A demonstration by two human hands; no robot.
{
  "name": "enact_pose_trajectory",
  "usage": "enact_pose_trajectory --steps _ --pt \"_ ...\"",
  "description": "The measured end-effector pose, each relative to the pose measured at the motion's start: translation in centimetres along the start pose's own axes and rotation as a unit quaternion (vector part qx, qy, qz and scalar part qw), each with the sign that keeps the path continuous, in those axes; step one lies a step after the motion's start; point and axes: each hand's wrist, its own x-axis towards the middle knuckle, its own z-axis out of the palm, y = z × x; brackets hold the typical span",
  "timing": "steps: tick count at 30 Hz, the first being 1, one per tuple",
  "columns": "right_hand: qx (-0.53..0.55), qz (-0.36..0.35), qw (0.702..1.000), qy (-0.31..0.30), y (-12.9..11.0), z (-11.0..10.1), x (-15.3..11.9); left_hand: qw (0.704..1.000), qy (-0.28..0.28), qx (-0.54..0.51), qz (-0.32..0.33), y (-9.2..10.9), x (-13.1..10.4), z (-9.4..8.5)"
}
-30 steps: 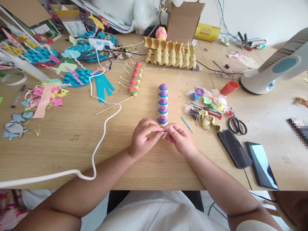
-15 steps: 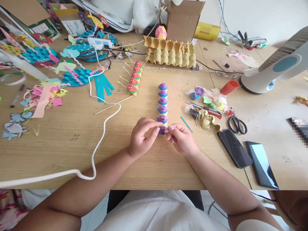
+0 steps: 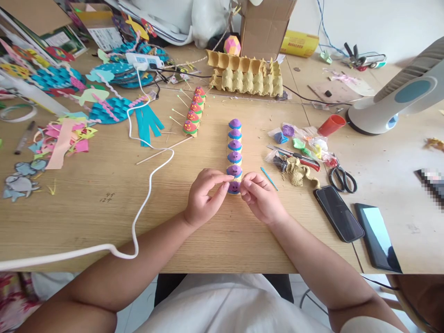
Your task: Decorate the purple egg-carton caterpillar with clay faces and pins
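Left hand: the left hand (image 3: 205,198) has thumb and forefinger a narrow gap apart, their tips by the near end of the strip; contact with it cannot be told.
Right hand: the right hand (image 3: 261,198) pinches thumb and forefinger together – anything between them is too small to make out.
Purple strip: the purple-and-blue strip (image 3: 235,157), six bumps in a row, lies on the table (image 3: 229,249), pointing away from the person; its nearest bump, bearing dark marks like a face, sits between the hands.
Red strip: a red-and-green strip (image 3: 191,126), with pale-tipped sticks jutting from it, lies farther back on the left.
Just right of the strip: a thin blue tool (image 3: 269,179), then a cutter knife (image 3: 307,163), olive clay (image 3: 296,175) and scissors (image 3: 343,179).
Right edge side: a phone (image 3: 338,213) – beside it a dark tablet (image 3: 377,237).
Behind: egg cartons (image 3: 251,83) and a toppled red cup (image 3: 331,125).
Left: a white cable (image 3: 150,185) snakes across.
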Motion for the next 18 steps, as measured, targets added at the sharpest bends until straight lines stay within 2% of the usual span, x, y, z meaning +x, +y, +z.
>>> enact_pose_trajectory --steps 5,18 --pt "-0.012 0.011 1.0 0.011 0.15 -0.17 0.09 1.0 -0.001 -0.004 -0.005 -0.05 -0.04 0.09" --pt "0.002 0.046 0.999 -0.013 0.1 -0.36 0.22 1.0 -0.005 -0.004 -0.004 -0.24 -0.06 0.06"
